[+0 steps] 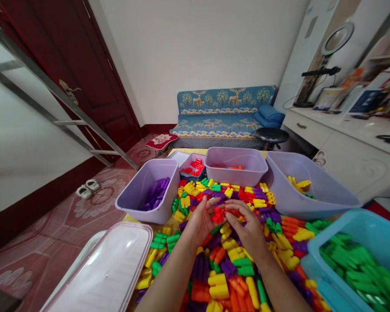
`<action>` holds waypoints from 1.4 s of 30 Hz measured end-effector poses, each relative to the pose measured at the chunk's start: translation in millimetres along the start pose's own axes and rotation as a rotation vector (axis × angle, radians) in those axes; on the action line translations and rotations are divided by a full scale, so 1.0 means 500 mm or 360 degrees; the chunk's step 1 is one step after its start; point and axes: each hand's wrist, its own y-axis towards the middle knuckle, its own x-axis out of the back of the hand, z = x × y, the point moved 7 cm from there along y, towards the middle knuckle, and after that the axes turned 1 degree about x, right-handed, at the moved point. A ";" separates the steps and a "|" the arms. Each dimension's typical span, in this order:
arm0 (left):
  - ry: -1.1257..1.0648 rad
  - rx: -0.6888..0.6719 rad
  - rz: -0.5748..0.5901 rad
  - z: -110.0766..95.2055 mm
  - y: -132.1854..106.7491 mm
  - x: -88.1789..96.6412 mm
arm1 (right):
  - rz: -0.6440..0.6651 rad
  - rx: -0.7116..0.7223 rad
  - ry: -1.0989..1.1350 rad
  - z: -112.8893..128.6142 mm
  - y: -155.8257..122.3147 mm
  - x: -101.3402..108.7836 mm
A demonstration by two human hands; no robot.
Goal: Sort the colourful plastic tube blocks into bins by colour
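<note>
- Nearest the camera, a white lid (pixel 107 268) lies at the near left corner of the table (pixel 188 151), and a blue bin (pixel 377 227) with green blocks (pixel 357 260) sits at the near right corner.
- Between them, a pile of mixed blocks (pixel 227 277) covers the middle of the table.
- Over this pile the left hand (pixel 199 222) and the right hand (pixel 248 229) meet; the fingers of both are closed on a small cluster of red blocks (pixel 218 215), held just above the pile.
- At the left edge, a left lilac bin (pixel 149 212) holds purple blocks (pixel 156 193).
- At the right edge, a tilted lilac bin (pixel 312 203) holds yellow blocks (pixel 299 183).
- At the far edge, a far lilac bin (pixel 235 177) holds orange blocks (pixel 234 167), and beside it a small box (pixel 190 176) holds red pieces (pixel 195 167).
</note>
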 end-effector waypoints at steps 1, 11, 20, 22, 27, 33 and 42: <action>-0.0093 0.0001 0.0057 -0.003 -0.001 -0.003 | 0.0004 -0.0006 0.0013 -0.001 -0.001 -0.002; -0.0559 -0.0222 0.0056 -0.042 -0.005 0.008 | -0.0152 -0.0237 -0.0035 -0.060 -0.016 0.015; -0.0700 -0.0732 -0.0395 -0.187 0.064 0.027 | -0.0055 -0.0402 -0.0036 -0.070 -0.028 0.007; -0.0664 -0.0816 -0.0419 -0.204 0.072 0.030 | -0.0036 -0.0417 -0.0039 -0.069 -0.029 0.007; -0.0400 -0.0792 -0.0437 -0.160 0.062 0.060 | -0.0051 -0.0435 -0.0038 -0.072 -0.029 0.008; 0.0353 -0.0904 -0.0491 -0.110 0.042 0.090 | -0.0021 -0.0384 -0.0072 -0.073 -0.030 0.003; 0.2271 -0.0784 -0.0339 -0.065 0.018 0.032 | 0.0014 -0.0301 -0.0178 -0.075 -0.028 -0.001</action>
